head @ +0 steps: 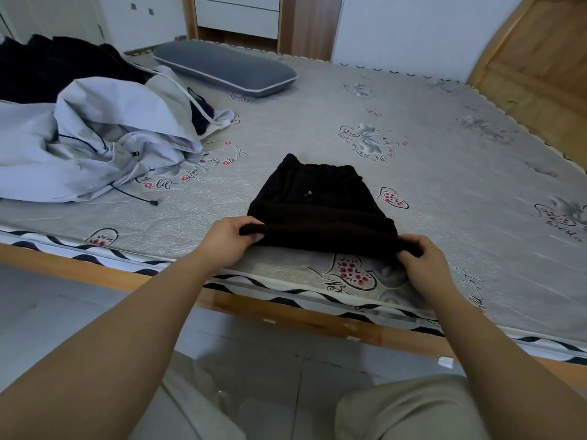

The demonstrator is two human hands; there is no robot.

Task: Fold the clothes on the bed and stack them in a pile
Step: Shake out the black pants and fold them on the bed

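Head view, looking down over the near edge of the bed [444,128], whose grey patterned cover carries everything in sight. A black garment [320,204] lies partly folded close to that near edge, its waistband end pointing away toward the middle of the mattress and a small yellow tip showing on top of it. The left hand [227,239] pinches the near left corner of the black garment, thumb on top of the rolled hem and fingers curled underneath it. The right hand [424,258] grips the near right corner the same way, fingers bent round the fabric edge, so the hem is stretched between the two hands just above the cover. Off to the left, well apart from the black garment, a pale grey hooded jacket [95,138] sits crumpled in a heap with its cords trailing onto the cover, and a dark garment [47,68] lies bunched behind it against the far left. A grey pillow [225,68] rests flat at the far side of the bed, near white drawers [238,14].
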